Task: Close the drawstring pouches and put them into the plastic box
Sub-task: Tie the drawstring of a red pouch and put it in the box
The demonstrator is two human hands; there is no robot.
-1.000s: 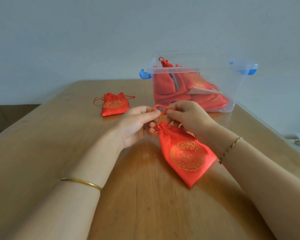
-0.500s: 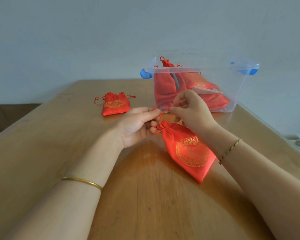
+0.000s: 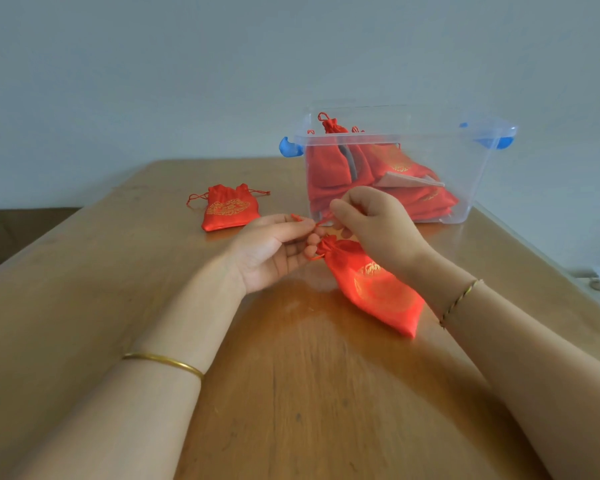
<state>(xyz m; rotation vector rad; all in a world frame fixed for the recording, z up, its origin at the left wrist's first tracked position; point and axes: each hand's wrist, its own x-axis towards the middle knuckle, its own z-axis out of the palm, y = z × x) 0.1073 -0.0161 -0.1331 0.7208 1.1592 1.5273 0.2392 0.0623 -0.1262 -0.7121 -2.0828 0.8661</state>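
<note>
**Item 1: red satin drawstring pouch with gold emblem** [image 3: 371, 285]. It lies on its side on the table, just in front of the box and between the two hands, neck toward the left hand. The neck is gathered into a tight pucker.

**Change noted.** A second ago the red drawstring cord [image 3: 321, 221] stood in a slack loop above the neck. It now runs as a short taut line between the hands, and the pouch body has swung toward the box. Judgement: this pouch is all but closed, and next it goes into the box.

**Hands.**
- Left hand [image 3: 274, 251]: palm turned inward, thumb and forefinger pinching one end of the cord, lower fingers curled against the pouch neck.
- Right hand [image 3: 374, 226]: raised above the neck, fingers curled, pinching the other end and drawing it up and away.

**Item 2: clear plastic box with blue latches** [image 3: 475, 188]. Open-topped, at the far side of the table, already holding several red pouches [image 3: 329, 171].

**Item 3: second red pouch** [image 3: 230, 207]. It lies apart to the left, mouth wide and cords trailing (apparently not yet drawn shut).

**Support: wooden table** [image 3: 291, 393].
</note>
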